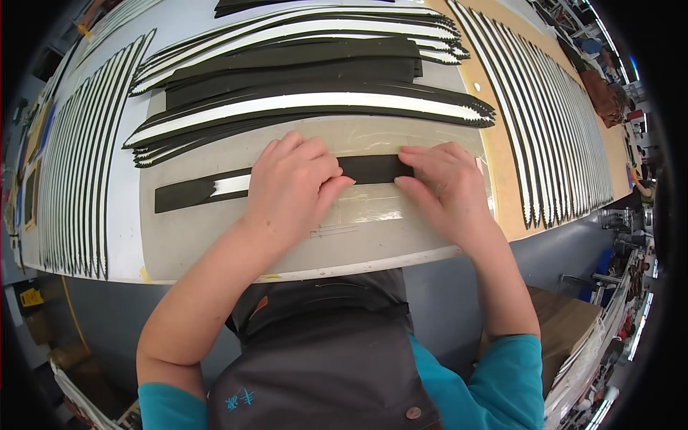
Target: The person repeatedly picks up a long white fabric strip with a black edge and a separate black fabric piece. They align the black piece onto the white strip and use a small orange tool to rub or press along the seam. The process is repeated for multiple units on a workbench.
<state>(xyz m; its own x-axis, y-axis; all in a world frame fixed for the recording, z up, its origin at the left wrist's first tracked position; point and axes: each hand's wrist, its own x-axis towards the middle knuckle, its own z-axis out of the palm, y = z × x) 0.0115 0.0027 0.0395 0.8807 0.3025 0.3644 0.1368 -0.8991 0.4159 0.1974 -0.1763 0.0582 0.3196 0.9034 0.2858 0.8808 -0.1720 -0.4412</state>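
A long black strip (376, 169) lies across the grey work mat in front of me. Toward its left part a white band (230, 185) with a jagged end shows on it, while the stretch between my hands looks all black. My left hand (292, 183) covers the middle of the strip, fingers curled and thumb pressed in against it. At the strip's right end my right hand (448, 185) pinches the edge between thumb and fingers. What lies beneath my left palm is hidden.
Just beyond sit a bundle of black-and-white strips (315, 107), a stack of plain black strips (301, 68) and another striped bundle (301, 29). Rows of striped pieces line the table's left (89, 158) and right (545, 122). The table's near edge (337, 272) runs by my apron.
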